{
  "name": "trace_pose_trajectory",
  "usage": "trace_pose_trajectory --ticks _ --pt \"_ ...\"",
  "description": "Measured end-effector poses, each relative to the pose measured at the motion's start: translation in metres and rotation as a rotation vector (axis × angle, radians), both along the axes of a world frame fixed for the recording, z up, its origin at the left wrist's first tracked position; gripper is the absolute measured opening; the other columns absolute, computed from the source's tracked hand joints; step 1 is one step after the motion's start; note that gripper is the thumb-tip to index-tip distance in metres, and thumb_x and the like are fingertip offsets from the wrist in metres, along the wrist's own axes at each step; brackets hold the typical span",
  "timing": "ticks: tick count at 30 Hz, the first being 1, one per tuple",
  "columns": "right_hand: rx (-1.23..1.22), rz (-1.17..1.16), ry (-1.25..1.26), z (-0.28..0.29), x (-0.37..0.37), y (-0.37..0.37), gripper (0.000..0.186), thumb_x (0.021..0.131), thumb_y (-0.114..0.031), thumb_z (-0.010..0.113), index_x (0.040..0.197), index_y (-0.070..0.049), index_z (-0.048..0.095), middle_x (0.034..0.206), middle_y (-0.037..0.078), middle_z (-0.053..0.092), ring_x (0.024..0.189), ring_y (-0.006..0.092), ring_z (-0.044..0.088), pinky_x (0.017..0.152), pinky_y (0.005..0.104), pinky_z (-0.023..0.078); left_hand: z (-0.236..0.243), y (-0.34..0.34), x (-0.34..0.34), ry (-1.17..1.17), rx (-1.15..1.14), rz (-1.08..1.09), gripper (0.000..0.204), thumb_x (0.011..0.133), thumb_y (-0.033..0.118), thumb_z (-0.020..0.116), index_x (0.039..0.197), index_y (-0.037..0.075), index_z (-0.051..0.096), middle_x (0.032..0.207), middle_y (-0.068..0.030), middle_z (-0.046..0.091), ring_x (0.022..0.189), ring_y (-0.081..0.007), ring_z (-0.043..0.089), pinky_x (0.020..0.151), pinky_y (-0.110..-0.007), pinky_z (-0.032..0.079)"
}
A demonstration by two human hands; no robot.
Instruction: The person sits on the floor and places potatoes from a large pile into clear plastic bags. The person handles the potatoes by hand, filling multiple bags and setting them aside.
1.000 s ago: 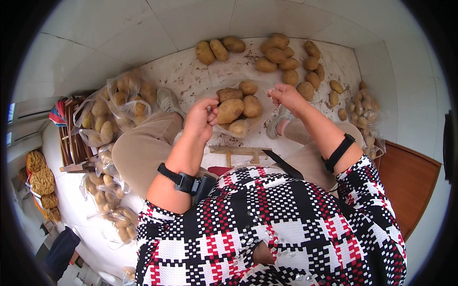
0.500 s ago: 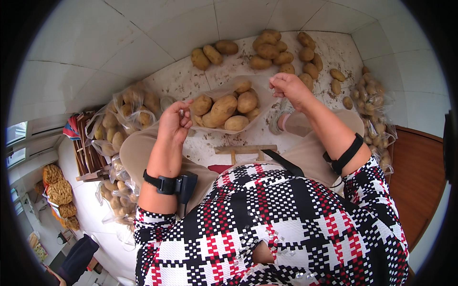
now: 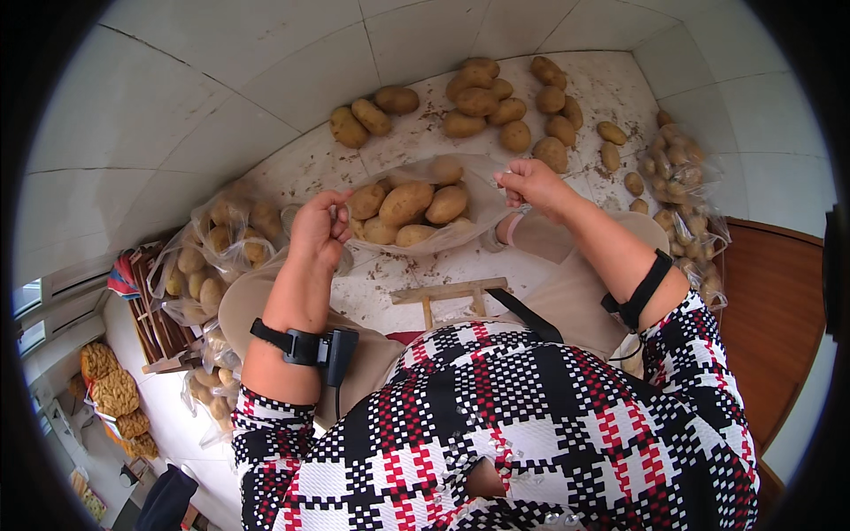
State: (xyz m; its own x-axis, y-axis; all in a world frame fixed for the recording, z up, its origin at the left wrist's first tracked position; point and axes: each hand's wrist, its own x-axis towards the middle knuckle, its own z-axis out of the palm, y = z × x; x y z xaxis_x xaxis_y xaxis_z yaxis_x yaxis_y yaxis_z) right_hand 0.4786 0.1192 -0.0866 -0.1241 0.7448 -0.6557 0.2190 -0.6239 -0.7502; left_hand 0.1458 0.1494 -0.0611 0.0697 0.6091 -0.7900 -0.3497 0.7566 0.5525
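A clear plastic bag with several large potatoes in it hangs or rests low between my knees. My left hand is closed at its left edge, fingers curled and thumb against them. At its right edge my right hand pinches the plastic between thumb and fingers. The film is stretched between the two hands, and the potatoes lie bunched toward the left and middle. Whether the bag's underside touches the floor cannot be seen.
Loose potatoes lie on the dirt-specked floor by the tiled wall. Filled potato bags stand at left and right. A small wooden frame is near my lap. Slatted wood and netted sacks are farther left.
The whole view has turned slightly. My right hand has come a little nearer to my body, and the bag's edge looks tauter between my hands. Both hands keep their grip.
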Motion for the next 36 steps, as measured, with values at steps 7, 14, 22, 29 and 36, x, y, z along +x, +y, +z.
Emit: trace_pose_trajectory --ticks 7,14,22,29,36 --pt "-0.01 0.128 -0.125 0.0 -0.003 0.008 0.023 0.085 -0.021 0.059 0.073 -0.003 0.051 0.065 0.004 0.055 0.059 0.0121 0.054 0.056 0.0252 0.044 -0.01 -0.001 0.009 -0.042 0.054 0.037 0.009 0.077 0.011 0.059 0.082 0.004 0.054 0.057 -0.0023 0.046 0.044 -0.0104 0.033 0.042 -0.025 0.025" --pt "0.012 0.126 -0.096 -0.005 -0.013 0.005 0.021 0.084 -0.02 0.06 0.074 -0.003 0.053 0.068 0.004 0.057 0.061 0.012 0.055 0.06 0.0254 0.045 -0.011 -0.007 0.008 -0.023 0.091 0.009 0.008 0.078 0.012 0.058 0.077 0.005 0.053 0.056 -0.0027 0.047 0.043 -0.0102 0.034 0.04 -0.025 0.025" --pt "0.21 0.172 -0.427 0.006 0.053 0.0 0.025 0.078 -0.02 0.063 0.092 0.001 0.06 0.079 0.008 0.063 0.074 0.0168 0.059 0.067 0.0296 0.047 -0.014 0.0 0.013 -0.014 0.055 -0.02 0.009 0.079 0.013 0.057 0.079 0.005 0.054 0.056 -0.0023 0.046 0.04 -0.0106 0.032 0.038 -0.025 0.024" --pt "0.37 0.075 -0.946 0.075 0.139 -0.046 0.036 0.075 -0.025 0.066 0.1 0.0 0.06 0.09 0.016 0.064 0.081 0.0262 0.061 0.073 0.0344 0.048 -0.018 0.003 0.015 0.021 0.056 -0.036 0.011 0.075 0.013 0.061 0.077 0.007 0.052 0.053 -0.0018 0.044 0.04 -0.0113 0.03 0.04 -0.025 0.024" --pt "0.692 -0.263 -1.086 0.067 0.097 -0.09 0.029 0.076 -0.033 0.057 0.092 -0.01 0.064 0.097 0.011 0.062 0.096 0.0293 0.056 0.081 0.0389 0.045 -0.037 0.008 0.016 0.06 0.057 -0.077 0.022 0.079 0.018 0.053 0.094 0.003 0.058 0.053 0.0014 0.043 0.041 -0.0101 0.028 0.042 -0.024 0.024"
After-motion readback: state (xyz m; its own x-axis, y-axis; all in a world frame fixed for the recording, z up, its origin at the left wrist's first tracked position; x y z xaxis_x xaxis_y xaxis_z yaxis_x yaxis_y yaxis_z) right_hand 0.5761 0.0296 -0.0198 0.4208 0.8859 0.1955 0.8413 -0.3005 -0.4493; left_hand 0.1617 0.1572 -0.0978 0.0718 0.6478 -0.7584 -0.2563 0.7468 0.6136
